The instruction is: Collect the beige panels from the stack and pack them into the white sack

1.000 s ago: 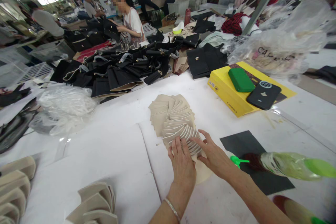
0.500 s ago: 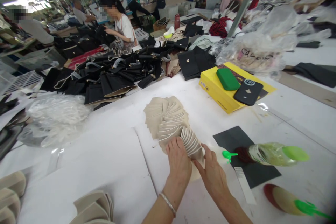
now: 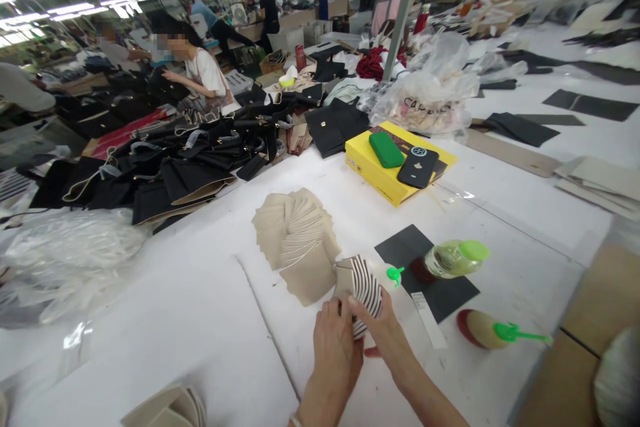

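Between my two hands is a stack of curved beige pieces [image 3: 366, 285], their pale and dark edges fanned out in stripes. My left hand [image 3: 335, 340] is closed around the stack's near left side. From the right, my right hand [image 3: 384, 327] grips it, thumb across the top and fingers behind the far side. Just beyond, a fanned pile of flat beige pieces [image 3: 300, 240] lies on the white table [image 3: 210, 333], apart from the held stack. More folded beige pieces [image 3: 167, 408] sit at the bottom left edge of the view.
Right of my hands lie a dark sheet [image 3: 450, 297], a green-capped bottle [image 3: 453, 259] and a green-nozzled bottle [image 3: 483, 329]. A yellow box [image 3: 373, 170] bears a green case [image 3: 386, 149] and a phone [image 3: 418, 167]. Black bags [image 3: 200, 160] cover the back left, near a co-worker [image 3: 203, 70].
My hands have drawn a stack of beige pieces off the fanned pile toward me, leaving a gap. The camera view has turned to the right.
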Action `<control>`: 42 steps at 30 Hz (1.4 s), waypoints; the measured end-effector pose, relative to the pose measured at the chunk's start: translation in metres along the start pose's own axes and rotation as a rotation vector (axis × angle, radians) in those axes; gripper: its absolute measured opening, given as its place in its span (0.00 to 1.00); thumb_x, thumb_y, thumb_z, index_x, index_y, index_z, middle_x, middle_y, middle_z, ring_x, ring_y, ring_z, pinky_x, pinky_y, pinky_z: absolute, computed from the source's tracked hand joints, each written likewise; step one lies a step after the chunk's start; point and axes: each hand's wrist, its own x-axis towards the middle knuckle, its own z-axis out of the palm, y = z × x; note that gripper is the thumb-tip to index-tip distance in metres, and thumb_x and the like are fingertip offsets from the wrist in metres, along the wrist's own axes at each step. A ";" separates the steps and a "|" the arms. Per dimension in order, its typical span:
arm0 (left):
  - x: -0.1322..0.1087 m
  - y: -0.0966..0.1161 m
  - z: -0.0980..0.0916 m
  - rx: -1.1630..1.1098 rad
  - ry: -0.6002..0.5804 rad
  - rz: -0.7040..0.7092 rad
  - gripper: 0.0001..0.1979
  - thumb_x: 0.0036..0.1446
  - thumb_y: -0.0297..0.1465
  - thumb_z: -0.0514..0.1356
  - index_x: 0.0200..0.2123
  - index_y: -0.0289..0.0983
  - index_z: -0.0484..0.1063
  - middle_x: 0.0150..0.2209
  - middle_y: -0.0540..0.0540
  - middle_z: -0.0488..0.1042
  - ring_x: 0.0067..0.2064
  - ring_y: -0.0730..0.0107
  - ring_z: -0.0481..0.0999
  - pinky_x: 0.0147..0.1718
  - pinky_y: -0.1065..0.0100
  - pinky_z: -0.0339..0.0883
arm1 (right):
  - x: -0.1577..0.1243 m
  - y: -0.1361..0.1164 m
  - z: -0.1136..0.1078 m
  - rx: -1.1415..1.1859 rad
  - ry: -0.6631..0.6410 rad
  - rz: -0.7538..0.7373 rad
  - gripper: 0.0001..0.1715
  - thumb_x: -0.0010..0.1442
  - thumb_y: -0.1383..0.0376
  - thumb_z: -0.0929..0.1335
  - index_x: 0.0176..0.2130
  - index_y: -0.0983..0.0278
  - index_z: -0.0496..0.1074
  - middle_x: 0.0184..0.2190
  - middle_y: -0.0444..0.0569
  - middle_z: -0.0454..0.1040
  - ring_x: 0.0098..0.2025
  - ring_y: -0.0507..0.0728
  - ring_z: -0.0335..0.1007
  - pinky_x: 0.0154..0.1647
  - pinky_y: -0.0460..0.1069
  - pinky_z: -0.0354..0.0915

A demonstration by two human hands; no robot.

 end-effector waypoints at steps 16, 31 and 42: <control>-0.004 -0.066 0.030 -0.993 -0.140 0.064 0.35 0.44 0.45 0.67 0.55 0.36 0.71 0.55 0.38 0.67 0.59 0.51 0.62 0.62 0.57 0.52 | 0.017 -0.007 0.005 -0.425 0.291 -0.212 0.33 0.52 0.58 0.66 0.57 0.62 0.64 0.27 0.47 0.73 0.36 0.66 0.73 0.38 0.54 0.62; -0.013 -0.067 0.046 -1.420 -0.262 -0.241 0.45 0.46 0.60 0.61 0.56 0.31 0.64 0.45 0.34 0.75 0.49 0.47 0.74 0.52 0.52 0.65 | -0.072 0.050 0.000 0.393 0.220 -0.182 0.41 0.48 0.49 0.70 0.56 0.65 0.63 0.35 0.52 0.79 0.34 0.67 0.75 0.32 0.57 0.71; -0.176 0.037 0.073 -1.387 -0.616 -0.076 0.48 0.43 0.53 0.69 0.62 0.36 0.60 0.53 0.33 0.72 0.57 0.42 0.69 0.60 0.50 0.60 | -0.224 0.137 -0.104 0.964 -0.071 -0.170 0.36 0.45 0.57 0.74 0.54 0.58 0.69 0.42 0.51 0.78 0.47 0.69 0.73 0.49 0.61 0.67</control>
